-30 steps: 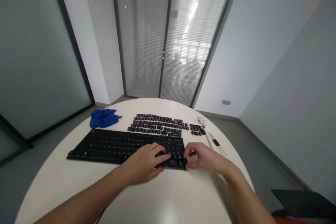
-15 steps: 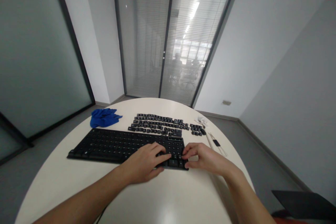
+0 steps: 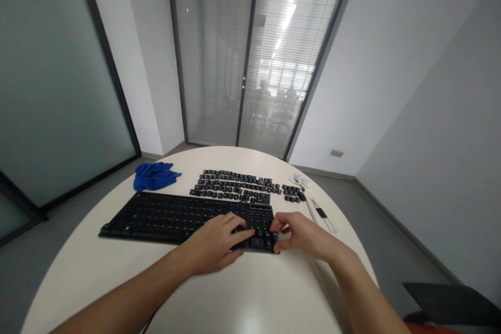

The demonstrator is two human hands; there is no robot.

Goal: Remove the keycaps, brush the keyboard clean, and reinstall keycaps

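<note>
A black keyboard (image 3: 160, 217) lies on the white round table, most of its key positions bare of caps. My left hand (image 3: 219, 240) rests over its right part, fingers spread on the number pad and thumb at the front edge. At the keyboard's right end, my right hand (image 3: 297, 235) has thumb and fingers closed around a tall black keycap (image 3: 275, 240) at the number pad's lower right corner. A few keycaps (image 3: 257, 242) sit in place beside it. Whether the held keycap is fully seated cannot be made out.
Rows of loose keycaps (image 3: 223, 185) lie behind the keyboard, with a smaller group (image 3: 291, 193) to their right. A blue cloth (image 3: 154, 176) is at the left. White crumpled material (image 3: 299, 180) and thin tools (image 3: 321, 212) lie at the right. A dark chair (image 3: 450, 302) stands beyond the table.
The fingers of my right hand have shifted slightly at the keyboard's right end, and the tall keycap between them now shows. My left hand has stayed in place.
</note>
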